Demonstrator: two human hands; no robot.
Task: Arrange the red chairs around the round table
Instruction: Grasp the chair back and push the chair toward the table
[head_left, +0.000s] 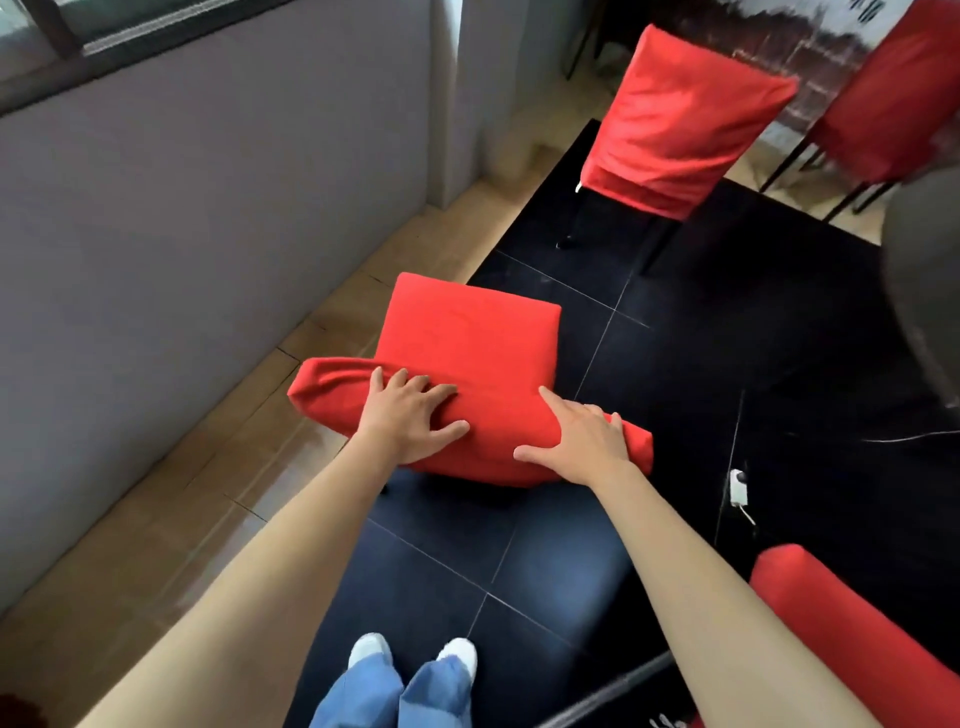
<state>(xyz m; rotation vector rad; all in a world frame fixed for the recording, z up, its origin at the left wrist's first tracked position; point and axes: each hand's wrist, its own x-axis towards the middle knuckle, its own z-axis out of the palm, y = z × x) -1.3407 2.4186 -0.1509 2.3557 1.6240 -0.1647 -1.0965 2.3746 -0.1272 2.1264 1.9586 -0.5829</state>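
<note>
1. On the far left, a grey plastered wall (208, 218) runs beneath a dark-framed window (130, 26), with a strip of tan wood-look floor tiles (171, 509) along its foot.
2. Just right of that strip, the nearest red fabric-covered chair (472, 338) stands partly on the tan tiles and partly on the glossy black floor tiles (701, 338), its seat pointing away from the person and its backrest top closest to them.
3. The left hand (410, 415) lies over the left part of the backrest top, fingers spread and curled down into the cloth, thumb on the near side; this grip has hold of the chair.
4. The right hand (582, 441) lies over the right part of the same backrest top, fingers bent over the far edge and thumb stretched along the near side, also gripping the chair. The two hands are apart, with red cloth between them.
5. Below, between the forearms, blue jeans (395, 691) and white shoes (457, 652) stand on the black tiles.
6. Further back, a second red-covered chair (685, 119) stands on the black tiles with its back toward the camera.
7. A small white plug with a cord (737, 486) lies on the black floor, right of the held chair.
8. At the top right, a third red-covered chair (898, 104) shows dark legs.
9. At the right edge, the blurred dark rim of the round desk (924, 291) enters the view.
10. In the lower right corner, the padded top of a fourth red-covered chair (841, 623) sits near the right forearm.
</note>
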